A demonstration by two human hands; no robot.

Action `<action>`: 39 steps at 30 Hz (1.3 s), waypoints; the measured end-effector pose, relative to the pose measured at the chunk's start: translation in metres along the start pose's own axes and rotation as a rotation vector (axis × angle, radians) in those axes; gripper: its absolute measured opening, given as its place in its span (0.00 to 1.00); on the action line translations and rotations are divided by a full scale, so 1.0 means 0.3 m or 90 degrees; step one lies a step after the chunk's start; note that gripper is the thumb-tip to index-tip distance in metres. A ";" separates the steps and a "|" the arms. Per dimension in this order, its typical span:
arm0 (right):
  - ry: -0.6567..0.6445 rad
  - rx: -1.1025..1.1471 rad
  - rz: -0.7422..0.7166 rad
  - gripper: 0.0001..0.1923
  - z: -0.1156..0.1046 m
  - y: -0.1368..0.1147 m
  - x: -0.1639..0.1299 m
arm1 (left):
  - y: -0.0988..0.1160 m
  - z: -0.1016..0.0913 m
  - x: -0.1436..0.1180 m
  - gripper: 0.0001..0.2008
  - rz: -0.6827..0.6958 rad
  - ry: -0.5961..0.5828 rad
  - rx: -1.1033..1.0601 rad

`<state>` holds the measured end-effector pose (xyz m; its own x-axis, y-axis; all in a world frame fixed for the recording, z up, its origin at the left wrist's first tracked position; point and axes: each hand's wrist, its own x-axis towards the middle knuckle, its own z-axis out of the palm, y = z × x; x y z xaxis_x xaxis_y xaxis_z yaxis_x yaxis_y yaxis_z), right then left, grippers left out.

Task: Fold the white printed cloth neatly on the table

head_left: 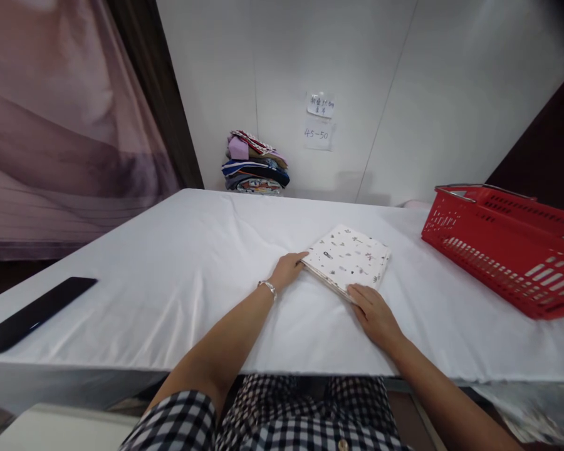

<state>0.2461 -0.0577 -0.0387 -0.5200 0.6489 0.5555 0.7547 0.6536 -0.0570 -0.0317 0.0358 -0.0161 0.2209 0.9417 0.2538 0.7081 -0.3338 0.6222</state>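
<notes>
A folded white cloth [345, 255] with small dark printed figures lies flat on the white-covered table [169, 263], one corner turned toward the wall. At its left corner, my left hand [287, 269] is closed with the edge between thumb and fingers; a bracelet circles that wrist. Along the near right edge rests my right hand [375, 315], its fingers on top of the cloth and the thumb lower at the side. Several folded layers show along the near edge.
A red plastic basket [498, 250] stands at the right. Several folded fabrics [255, 164] are stacked at the back by the wall. A black flat device [35, 313] lies near the left edge. Two paper notes [318, 134] hang on the wall.
</notes>
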 end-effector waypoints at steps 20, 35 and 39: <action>0.010 0.037 0.036 0.19 -0.022 -0.004 -0.005 | 0.024 -0.018 -0.070 0.20 0.006 0.047 0.069; 0.009 0.043 0.046 0.22 -0.013 -0.010 0.008 | -0.002 -0.004 -0.052 0.20 0.041 0.046 0.155; 0.005 0.040 0.055 0.24 -0.009 -0.010 0.006 | -0.014 -0.002 -0.047 0.20 0.063 0.051 0.154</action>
<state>0.2439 -0.0593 -0.0353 -0.4507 0.7013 0.5523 0.7702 0.6183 -0.1566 -0.0382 0.0238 -0.0218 0.2509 0.8952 0.3684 0.8273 -0.3959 0.3985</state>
